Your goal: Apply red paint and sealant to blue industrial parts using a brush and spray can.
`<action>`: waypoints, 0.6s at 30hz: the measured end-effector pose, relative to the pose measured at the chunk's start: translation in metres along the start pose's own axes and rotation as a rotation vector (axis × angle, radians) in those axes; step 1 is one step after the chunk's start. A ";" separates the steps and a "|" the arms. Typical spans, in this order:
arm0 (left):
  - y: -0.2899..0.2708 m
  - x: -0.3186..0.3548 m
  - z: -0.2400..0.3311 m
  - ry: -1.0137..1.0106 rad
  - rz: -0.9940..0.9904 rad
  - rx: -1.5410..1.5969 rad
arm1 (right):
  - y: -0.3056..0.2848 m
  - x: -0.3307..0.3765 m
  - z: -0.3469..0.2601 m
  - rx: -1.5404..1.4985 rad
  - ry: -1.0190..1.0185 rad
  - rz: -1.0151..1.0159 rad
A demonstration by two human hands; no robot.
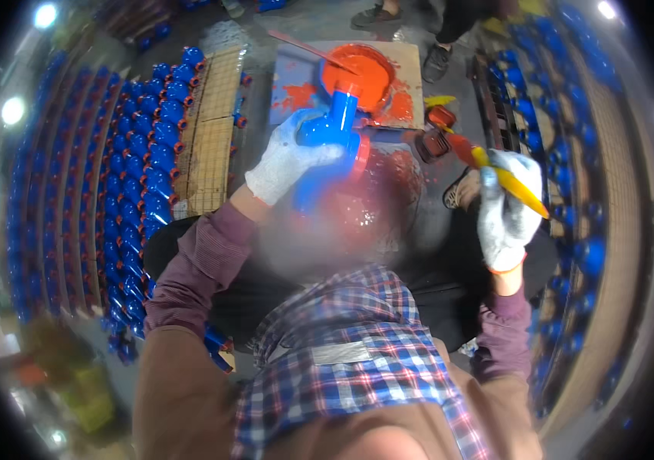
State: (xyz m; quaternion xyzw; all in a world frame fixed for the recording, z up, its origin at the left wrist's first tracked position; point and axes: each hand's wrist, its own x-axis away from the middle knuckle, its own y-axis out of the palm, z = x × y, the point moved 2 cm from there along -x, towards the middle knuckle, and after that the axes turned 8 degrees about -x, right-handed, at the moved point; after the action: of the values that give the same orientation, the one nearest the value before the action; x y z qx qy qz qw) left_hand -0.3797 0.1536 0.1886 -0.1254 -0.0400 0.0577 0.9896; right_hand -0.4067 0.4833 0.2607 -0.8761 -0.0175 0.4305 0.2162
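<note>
Left fingers [325, 156] curled around blue fitting [344, 111], right fingers [490, 186] pinching yellow-handled brush [520, 192]

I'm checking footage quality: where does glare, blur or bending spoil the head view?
Head view: a ceiling lamp glares at upper left; head view, middle: a hazy smear softens the lower end of the blue pipe fitting in the left hand; head view, far left: rows of blue parts look blurred and bowed; head view, below: the checked apron looks fairly crisp.
</note>
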 end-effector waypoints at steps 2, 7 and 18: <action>-0.008 0.004 0.000 0.088 0.040 0.069 | -0.010 -0.015 -0.001 0.076 -0.107 -0.030; -0.036 0.029 0.013 -0.116 0.172 0.767 | -0.029 -0.036 -0.006 0.304 -0.335 -0.123; -0.158 0.113 0.019 0.306 -0.293 1.662 | -0.022 -0.055 0.003 0.346 -0.430 -0.225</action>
State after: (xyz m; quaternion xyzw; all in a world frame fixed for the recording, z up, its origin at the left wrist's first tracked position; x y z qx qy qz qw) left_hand -0.2536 0.0208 0.2544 0.6407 0.1333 -0.0775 0.7522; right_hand -0.4396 0.4920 0.3087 -0.7076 -0.0863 0.5762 0.3999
